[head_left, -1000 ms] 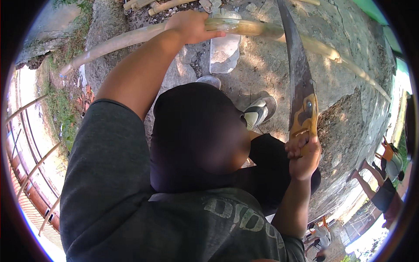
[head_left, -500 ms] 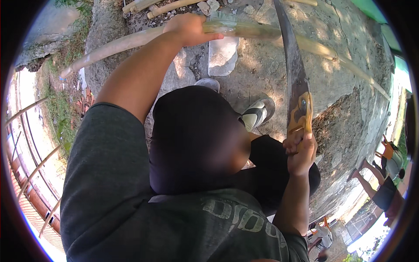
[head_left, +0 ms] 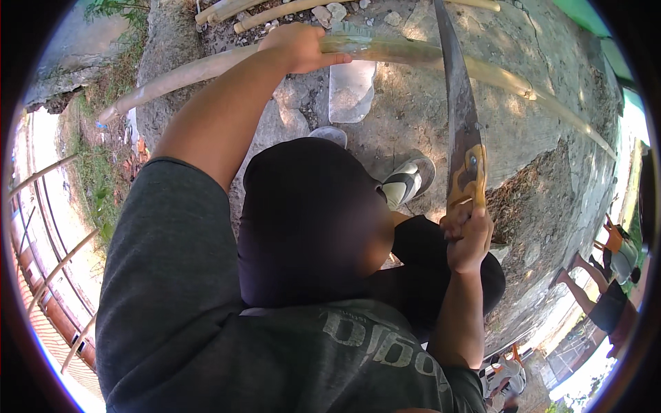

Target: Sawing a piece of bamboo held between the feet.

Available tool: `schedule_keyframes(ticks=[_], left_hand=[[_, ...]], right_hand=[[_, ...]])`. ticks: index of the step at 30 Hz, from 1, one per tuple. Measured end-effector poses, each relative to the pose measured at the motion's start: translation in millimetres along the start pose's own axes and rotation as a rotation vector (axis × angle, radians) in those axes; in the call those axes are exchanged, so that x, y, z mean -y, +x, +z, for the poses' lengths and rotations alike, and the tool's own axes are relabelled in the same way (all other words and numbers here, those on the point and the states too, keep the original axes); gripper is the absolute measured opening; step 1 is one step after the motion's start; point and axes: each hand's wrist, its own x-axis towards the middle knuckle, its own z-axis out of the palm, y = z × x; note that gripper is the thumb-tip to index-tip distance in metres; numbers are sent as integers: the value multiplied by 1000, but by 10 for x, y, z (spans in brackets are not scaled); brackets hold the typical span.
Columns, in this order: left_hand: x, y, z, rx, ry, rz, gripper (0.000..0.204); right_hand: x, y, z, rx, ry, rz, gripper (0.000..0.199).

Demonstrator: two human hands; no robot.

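A long pale bamboo pole [head_left: 392,51] runs crosswise in front of me, looking bent by the lens. My left hand [head_left: 296,49] is wrapped over the pole left of its middle, the thumb pointing right along it. In my right hand [head_left: 468,237] is the yellow handle of a hand saw [head_left: 463,117], the fingers closed round it. The saw's long grey blade points away from me and crosses the pole right of my left hand. Whether its teeth have cut into the bamboo cannot be made out.
Under the pole lies a pale flat stone block [head_left: 352,93]. More bamboo poles [head_left: 275,14] and loose stones [head_left: 337,10] lie at the far side. My shoe [head_left: 411,180] rests on the rough concrete ground. Other people [head_left: 609,303] are at the right edge. Broken, dirt-filled concrete [head_left: 527,180] lies right of the saw.
The saw and my right hand have shifted slightly left, with the handle a little lower of angle. My left hand stays on the pole, which has barely moved.
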Motion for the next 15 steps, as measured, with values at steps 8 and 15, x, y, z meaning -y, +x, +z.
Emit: schedule_keyframes(ticks=[8,15], left_hand=[[-141,160,-36,-34,-4,41,89],[110,166,54,-20,6,59,86]], right_hand=[[430,1052,164,-72,100,84,41],[-62,23,68,53,-151,-117,40]])
